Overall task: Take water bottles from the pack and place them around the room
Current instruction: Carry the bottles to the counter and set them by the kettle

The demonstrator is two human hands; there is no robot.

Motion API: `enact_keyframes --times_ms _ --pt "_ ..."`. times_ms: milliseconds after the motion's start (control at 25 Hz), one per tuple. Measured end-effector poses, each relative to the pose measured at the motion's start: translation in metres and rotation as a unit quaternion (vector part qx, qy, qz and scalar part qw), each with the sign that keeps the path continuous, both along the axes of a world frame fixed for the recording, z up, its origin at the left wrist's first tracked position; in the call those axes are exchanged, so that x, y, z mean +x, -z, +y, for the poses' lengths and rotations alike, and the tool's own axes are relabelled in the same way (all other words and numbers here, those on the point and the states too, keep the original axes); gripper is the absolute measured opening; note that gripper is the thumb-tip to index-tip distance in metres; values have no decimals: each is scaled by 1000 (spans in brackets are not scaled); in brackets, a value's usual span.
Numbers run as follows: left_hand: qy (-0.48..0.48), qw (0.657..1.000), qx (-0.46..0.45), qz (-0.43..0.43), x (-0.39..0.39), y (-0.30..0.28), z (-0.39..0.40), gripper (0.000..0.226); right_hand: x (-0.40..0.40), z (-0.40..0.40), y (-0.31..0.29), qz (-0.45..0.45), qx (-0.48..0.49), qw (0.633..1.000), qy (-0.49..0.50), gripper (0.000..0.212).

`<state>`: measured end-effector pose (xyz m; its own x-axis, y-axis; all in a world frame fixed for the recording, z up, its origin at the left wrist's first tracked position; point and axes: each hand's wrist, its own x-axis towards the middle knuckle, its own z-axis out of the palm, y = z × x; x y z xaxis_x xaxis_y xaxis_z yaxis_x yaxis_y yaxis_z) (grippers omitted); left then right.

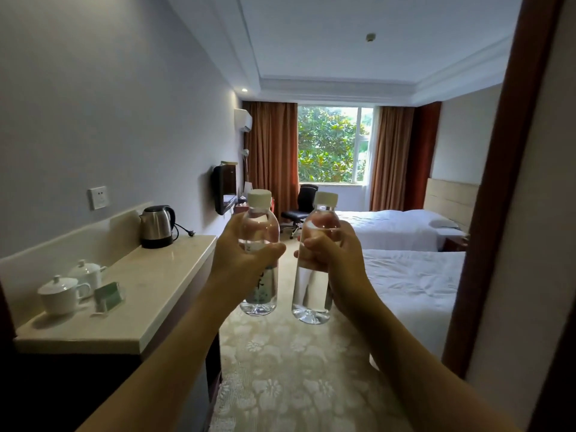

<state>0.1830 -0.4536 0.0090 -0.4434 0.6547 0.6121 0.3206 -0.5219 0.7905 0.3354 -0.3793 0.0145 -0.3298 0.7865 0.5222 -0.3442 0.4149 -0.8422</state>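
Note:
I hold two clear water bottles with white caps upright in front of me, side by side and a little apart. My left hand [241, 254] grips the left bottle [260, 291] around its middle; part of a green and white label shows below my fingers. My right hand [330, 254] grips the right bottle [311, 294] the same way. Both bottles hang in the air above the carpet, just right of the counter's end. The pack is out of sight.
A pale stone counter [149, 294] runs along the left wall with a steel kettle [156, 226], two lidded white cups [62, 294] and a small card stand [107, 297]. Two white beds [411, 282] lie on the right. A dark door frame [498, 194] rises at right. An office chair [300, 207] sits before the window.

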Motion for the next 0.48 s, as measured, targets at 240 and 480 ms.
enact_keyframes --times_ms 240,480 --pt "-31 999 -7 9 -39 -14 106 48 -37 131 -19 0 4 1000 -22 61" --pt "-54 998 -16 14 -103 -6 201 48 -110 232 -11 1 12 998 -54 67"
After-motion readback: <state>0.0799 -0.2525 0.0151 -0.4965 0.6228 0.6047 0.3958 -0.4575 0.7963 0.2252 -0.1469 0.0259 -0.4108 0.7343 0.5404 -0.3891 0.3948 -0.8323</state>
